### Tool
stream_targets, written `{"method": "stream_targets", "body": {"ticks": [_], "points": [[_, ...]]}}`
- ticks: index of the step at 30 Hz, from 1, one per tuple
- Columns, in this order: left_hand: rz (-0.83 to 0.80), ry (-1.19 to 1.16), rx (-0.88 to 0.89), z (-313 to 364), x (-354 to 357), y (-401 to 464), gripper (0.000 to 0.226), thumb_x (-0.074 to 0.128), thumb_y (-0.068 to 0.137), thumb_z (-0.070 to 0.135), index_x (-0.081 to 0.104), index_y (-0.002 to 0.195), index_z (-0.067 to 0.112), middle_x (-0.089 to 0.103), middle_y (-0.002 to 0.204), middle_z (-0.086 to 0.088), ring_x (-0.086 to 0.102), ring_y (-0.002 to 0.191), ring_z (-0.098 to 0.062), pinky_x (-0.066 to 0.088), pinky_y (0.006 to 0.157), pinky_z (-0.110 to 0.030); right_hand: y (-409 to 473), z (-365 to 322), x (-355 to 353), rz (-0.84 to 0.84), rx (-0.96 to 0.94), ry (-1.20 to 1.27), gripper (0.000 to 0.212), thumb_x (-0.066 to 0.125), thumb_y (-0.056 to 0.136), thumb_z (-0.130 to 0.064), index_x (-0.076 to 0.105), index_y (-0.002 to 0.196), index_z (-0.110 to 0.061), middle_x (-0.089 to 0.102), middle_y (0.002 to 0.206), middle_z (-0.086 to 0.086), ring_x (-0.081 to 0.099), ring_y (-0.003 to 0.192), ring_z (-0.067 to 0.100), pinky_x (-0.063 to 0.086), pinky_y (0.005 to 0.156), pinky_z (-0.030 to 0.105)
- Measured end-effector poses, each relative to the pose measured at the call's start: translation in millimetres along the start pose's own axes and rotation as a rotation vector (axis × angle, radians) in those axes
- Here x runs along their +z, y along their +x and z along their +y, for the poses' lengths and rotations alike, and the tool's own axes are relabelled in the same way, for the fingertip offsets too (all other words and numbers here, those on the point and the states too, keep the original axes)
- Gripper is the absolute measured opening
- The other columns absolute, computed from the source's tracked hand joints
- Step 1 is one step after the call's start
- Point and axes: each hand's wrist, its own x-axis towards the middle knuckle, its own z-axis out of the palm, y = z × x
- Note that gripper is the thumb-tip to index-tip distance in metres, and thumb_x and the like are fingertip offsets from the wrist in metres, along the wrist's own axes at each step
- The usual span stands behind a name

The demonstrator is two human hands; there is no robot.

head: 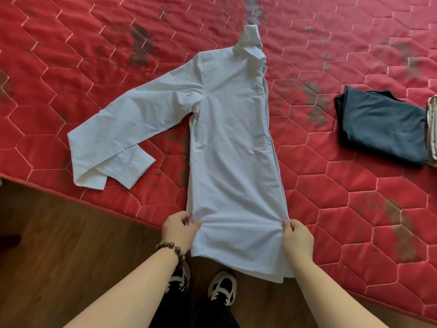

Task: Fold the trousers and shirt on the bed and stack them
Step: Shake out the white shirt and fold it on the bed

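A white long-sleeved shirt point(233, 143) lies on the red quilted bed point(94, 55), folded in half lengthwise, collar pointing away from me. Both sleeves stick out together to the left, cuffs near the bed's edge. The shirt's hem hangs over the bed's front edge. My left hand point(177, 230) pinches the left side of the shirt near the hem. My right hand point(298, 240) pinches its right side at the same height. Dark blue folded trousers point(380, 126) rest on the bed at the far right, apart from the shirt.
The bed's front edge runs diagonally from left to lower right, with wooden floor point(59, 245) below it. My two feet in black-and-white shoes point(222, 287) stand close to the bed. A pale striped cloth point(433, 129) lies beside the trousers at the right border.
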Motion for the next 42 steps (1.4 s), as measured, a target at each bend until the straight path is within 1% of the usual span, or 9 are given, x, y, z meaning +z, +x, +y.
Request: {"method": "stream_targets", "body": {"ticks": [6, 12, 16, 21, 25, 30, 36, 39, 42], "points": [[-0.13, -0.119, -0.066, -7, -2, -6, 0.028, 0.068, 0.086, 0.027, 0.061, 0.067, 0.006, 0.059, 0.063, -0.005, 0.05, 0.057, -0.015, 0.039, 0.051, -0.022, -9, 19, -3, -0.174, 0.007, -0.048, 0.017, 0.065, 0.087, -0.033, 0.055, 0.085, -0.019, 0.059, 0.081, -0.004, 0.054, 0.072, 0.01, 0.036, 0.054, 0.024], [-0.289, -0.24, -0.203, -14, -12, -10, 0.026, 0.066, 0.087, 0.028, 0.068, 0.085, 0.002, 0.073, 0.087, -0.009, 0.069, 0.083, -0.027, 0.057, 0.081, -0.042, -26, 39, -16, -0.209, 0.058, 0.018, 0.019, 0.058, 0.092, -0.032, 0.062, 0.097, -0.015, 0.065, 0.094, 0.003, 0.06, 0.085, 0.022, 0.051, 0.073, 0.037], [-0.366, -0.241, -0.235, -21, -7, -17, 0.006, 0.072, 0.083, 0.021, 0.072, 0.084, 0.016, 0.075, 0.09, -0.004, 0.071, 0.087, -0.022, 0.058, 0.082, -0.042, -44, 53, -25, -0.364, 0.009, 0.169, 0.077, 0.072, 0.083, -0.033, 0.027, 0.146, -0.036, 0.056, 0.111, -0.013, 0.059, 0.098, 0.008, 0.05, 0.08, 0.025], [-0.352, -0.31, -0.27, -19, -4, -25, 0.014, 0.072, 0.083, 0.022, 0.073, 0.087, 0.008, 0.075, 0.089, -0.01, 0.071, 0.082, -0.024, 0.058, 0.069, -0.032, -61, 67, -24, -0.548, -0.312, -0.105, 0.118, 0.081, 0.072, -0.018, -0.005, 0.143, -0.057, 0.034, 0.128, -0.015, 0.038, 0.114, 0.001, 0.031, 0.094, 0.016], [-0.32, -0.287, -0.264, -21, -2, -28, 0.016, 0.073, 0.082, 0.022, 0.073, 0.089, 0.008, 0.074, 0.091, -0.009, 0.071, 0.086, -0.025, 0.059, 0.078, -0.041, -71, 74, -18, -0.435, -0.456, -0.332, 0.092, 0.062, 0.087, -0.008, 0.003, 0.15, -0.042, 0.027, 0.143, -0.008, 0.048, 0.111, 0.012, 0.045, 0.089, 0.022], [-0.274, -0.188, -0.235, -22, -9, -31, 0.02, 0.069, 0.084, 0.021, 0.072, 0.088, 0.002, 0.072, 0.093, -0.016, 0.069, 0.087, -0.029, 0.057, 0.084, -0.046, -77, 70, -23, -0.137, -0.411, -0.301, 0.055, 0.045, 0.095, -0.011, 0.033, 0.147, -0.024, 0.05, 0.123, 0.001, 0.058, 0.094, 0.025, 0.051, 0.078, 0.043], [-0.147, 0.008, -0.135, -13, -8, -45, 0.029, 0.058, 0.084, 0.016, 0.052, 0.06, 0.002, 0.048, 0.057, -0.004, 0.039, 0.05, -0.014, 0.032, 0.045, -0.023, -85, 77, -27, 0.024, -0.532, -0.499, 0.055, 0.051, 0.085, 0.005, 0.048, 0.138, -0.008, 0.061, 0.121, 0.014, 0.059, 0.099, 0.035, 0.048, 0.08, 0.044], [-0.112, 0.083, -0.153, -12, -1, -50, 0.024, 0.056, 0.084, 0.012, 0.048, 0.062, 0.007, 0.048, 0.061, -0.004, 0.041, 0.054, -0.017, 0.031, 0.052, -0.024, -88, 81, -23, -0.047, -0.435, -0.679, 0.06, 0.045, 0.092, -0.003, 0.031, 0.148, -0.02, 0.035, 0.15, 0.014, 0.036, 0.135, 0.031, 0.033, 0.108, 0.043], [-0.122, 0.121, -0.177, -14, 0, -56, 0.017, 0.057, 0.086, 0.014, 0.056, 0.101, 0.006, 0.058, 0.093, -0.008, 0.054, 0.081, -0.023, 0.04, 0.071, -0.026, -87, 85, -19, -0.185, -0.384, -0.693, 0.058, 0.041, 0.095, -0.02, 0.023, 0.149, -0.03, 0.008, 0.161, 0.003, 0.003, 0.148, 0.021, 0.005, 0.12, 0.041]]}}
